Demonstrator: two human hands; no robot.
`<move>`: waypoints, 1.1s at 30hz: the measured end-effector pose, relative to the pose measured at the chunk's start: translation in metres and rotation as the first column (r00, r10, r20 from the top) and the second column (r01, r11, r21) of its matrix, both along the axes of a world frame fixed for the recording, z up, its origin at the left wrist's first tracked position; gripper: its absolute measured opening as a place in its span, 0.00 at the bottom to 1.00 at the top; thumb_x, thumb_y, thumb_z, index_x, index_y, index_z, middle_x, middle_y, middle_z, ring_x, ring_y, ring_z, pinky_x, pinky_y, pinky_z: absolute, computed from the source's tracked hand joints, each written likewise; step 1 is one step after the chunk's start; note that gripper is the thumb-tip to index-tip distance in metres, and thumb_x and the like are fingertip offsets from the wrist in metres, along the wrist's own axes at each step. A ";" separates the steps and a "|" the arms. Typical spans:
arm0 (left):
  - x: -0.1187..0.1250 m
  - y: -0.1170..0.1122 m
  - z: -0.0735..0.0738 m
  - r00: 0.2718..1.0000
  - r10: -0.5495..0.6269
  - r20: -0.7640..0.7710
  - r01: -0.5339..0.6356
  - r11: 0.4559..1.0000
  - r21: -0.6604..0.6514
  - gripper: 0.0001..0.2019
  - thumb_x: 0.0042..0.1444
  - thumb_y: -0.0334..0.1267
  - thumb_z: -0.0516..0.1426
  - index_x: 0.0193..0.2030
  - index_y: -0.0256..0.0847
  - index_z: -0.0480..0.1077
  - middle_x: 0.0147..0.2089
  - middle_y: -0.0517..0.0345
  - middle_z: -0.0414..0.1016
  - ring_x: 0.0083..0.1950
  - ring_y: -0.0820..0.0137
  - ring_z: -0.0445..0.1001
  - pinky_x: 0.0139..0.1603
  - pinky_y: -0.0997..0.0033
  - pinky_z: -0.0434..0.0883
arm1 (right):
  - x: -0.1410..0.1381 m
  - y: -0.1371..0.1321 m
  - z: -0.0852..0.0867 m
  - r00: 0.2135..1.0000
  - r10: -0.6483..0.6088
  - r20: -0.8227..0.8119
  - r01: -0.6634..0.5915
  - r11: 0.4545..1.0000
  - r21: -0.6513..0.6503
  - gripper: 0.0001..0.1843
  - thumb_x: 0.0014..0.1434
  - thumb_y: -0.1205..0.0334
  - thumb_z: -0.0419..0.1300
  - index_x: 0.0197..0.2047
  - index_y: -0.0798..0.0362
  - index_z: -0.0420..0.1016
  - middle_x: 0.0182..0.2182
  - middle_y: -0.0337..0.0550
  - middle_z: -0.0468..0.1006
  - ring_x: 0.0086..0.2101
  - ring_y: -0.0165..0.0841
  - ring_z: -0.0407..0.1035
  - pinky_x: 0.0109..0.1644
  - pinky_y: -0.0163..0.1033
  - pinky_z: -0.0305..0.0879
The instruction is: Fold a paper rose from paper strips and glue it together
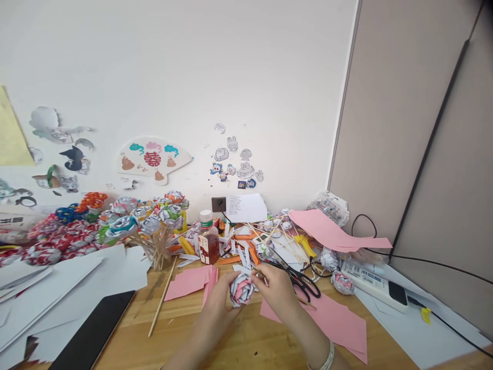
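A folded paper flower [241,290] in pink, white and grey-blue sits in my left hand [219,304], whose fingers wrap round its left side. At the flower's right edge, my right hand [274,289] is closed in a pinch; a thin light-brown piece shows at its fingertips, too small to name. Just right of that hand lie black-handled scissors [306,282], partly hidden behind it. Pink paper sheets [335,326] rest under the right forearm, and a stack of pink paper squares [188,281] lies beyond my left hand.
A bunch of paper flowers on sticks [156,249] stands at the back left, near a red-labelled bottle [208,241]. One wooden stick [162,298] and a black tablet [94,331] lie at left. A white power strip [375,285] with a cable is at right.
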State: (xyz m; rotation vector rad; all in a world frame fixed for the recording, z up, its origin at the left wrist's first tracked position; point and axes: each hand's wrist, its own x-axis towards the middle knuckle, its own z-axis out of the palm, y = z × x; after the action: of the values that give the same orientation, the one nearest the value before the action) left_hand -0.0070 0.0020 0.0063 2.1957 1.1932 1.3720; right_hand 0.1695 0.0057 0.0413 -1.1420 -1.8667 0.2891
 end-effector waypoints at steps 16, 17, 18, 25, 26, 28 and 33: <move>-0.001 0.003 -0.005 1.000 0.004 0.020 -0.004 1.000 -0.002 0.23 0.47 0.32 0.59 0.52 0.41 0.66 0.49 0.48 0.75 0.50 0.57 0.74 0.51 0.54 0.71 | 0.000 -0.001 0.002 0.996 0.048 -0.075 -0.056 0.993 -0.101 0.08 0.57 0.65 0.55 0.28 0.53 0.73 0.23 0.37 0.74 0.26 0.30 0.66 0.29 0.31 0.57; -0.001 0.004 -0.006 1.000 0.008 0.025 -0.008 1.000 0.000 0.23 0.47 0.32 0.59 0.52 0.41 0.65 0.49 0.47 0.75 0.51 0.57 0.74 0.51 0.54 0.71 | 0.000 -0.001 0.002 0.997 0.036 -0.065 -0.042 0.995 -0.096 0.08 0.57 0.64 0.55 0.29 0.53 0.73 0.24 0.38 0.74 0.26 0.31 0.66 0.29 0.31 0.57; -0.001 0.004 -0.006 1.000 0.010 0.027 -0.010 1.000 0.001 0.23 0.47 0.32 0.59 0.52 0.40 0.65 0.49 0.47 0.75 0.51 0.56 0.74 0.51 0.54 0.71 | 0.000 -0.001 0.002 0.998 0.023 -0.058 -0.029 0.995 -0.092 0.07 0.57 0.64 0.55 0.30 0.53 0.73 0.24 0.38 0.74 0.26 0.31 0.66 0.29 0.31 0.57; -0.001 0.004 -0.006 1.000 0.016 0.026 -0.016 1.000 0.018 0.22 0.48 0.33 0.59 0.52 0.41 0.64 0.49 0.47 0.74 0.51 0.57 0.74 0.51 0.53 0.72 | -0.001 -0.001 -0.001 0.995 0.026 -0.100 -0.037 0.993 -0.109 0.07 0.57 0.63 0.55 0.29 0.53 0.72 0.25 0.38 0.74 0.27 0.31 0.65 0.30 0.32 0.57; -0.001 0.004 -0.005 0.999 0.016 0.030 -0.017 1.000 0.022 0.23 0.48 0.33 0.59 0.52 0.41 0.63 0.49 0.46 0.74 0.51 0.57 0.74 0.51 0.53 0.72 | -0.001 0.000 -0.001 0.993 0.032 -0.115 -0.045 0.993 -0.113 0.08 0.57 0.62 0.55 0.29 0.53 0.72 0.24 0.38 0.74 0.27 0.31 0.65 0.30 0.32 0.57; -0.001 0.004 -0.005 0.999 0.019 0.040 -0.020 1.000 0.022 0.22 0.48 0.33 0.59 0.52 0.41 0.64 0.49 0.46 0.74 0.51 0.57 0.74 0.51 0.53 0.72 | -0.002 0.000 -0.001 0.987 0.042 -0.154 -0.061 0.990 -0.123 0.08 0.57 0.61 0.54 0.28 0.53 0.71 0.24 0.38 0.73 0.27 0.31 0.65 0.30 0.32 0.57; 0.001 0.002 -0.003 0.996 0.032 0.082 -0.032 0.999 -0.002 0.24 0.45 0.35 0.61 0.51 0.41 0.64 0.49 0.46 0.75 0.50 0.55 0.74 0.50 0.53 0.72 | -0.003 0.001 0.000 0.966 0.082 -0.244 -0.123 0.980 -0.157 0.11 0.56 0.58 0.55 0.26 0.54 0.69 0.21 0.36 0.69 0.24 0.29 0.62 0.28 0.31 0.56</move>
State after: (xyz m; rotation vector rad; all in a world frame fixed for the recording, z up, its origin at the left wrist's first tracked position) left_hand -0.0064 0.0043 0.0037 2.1067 1.2043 1.4600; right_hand 0.1668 0.0065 0.0413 -1.0737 -1.7160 0.6285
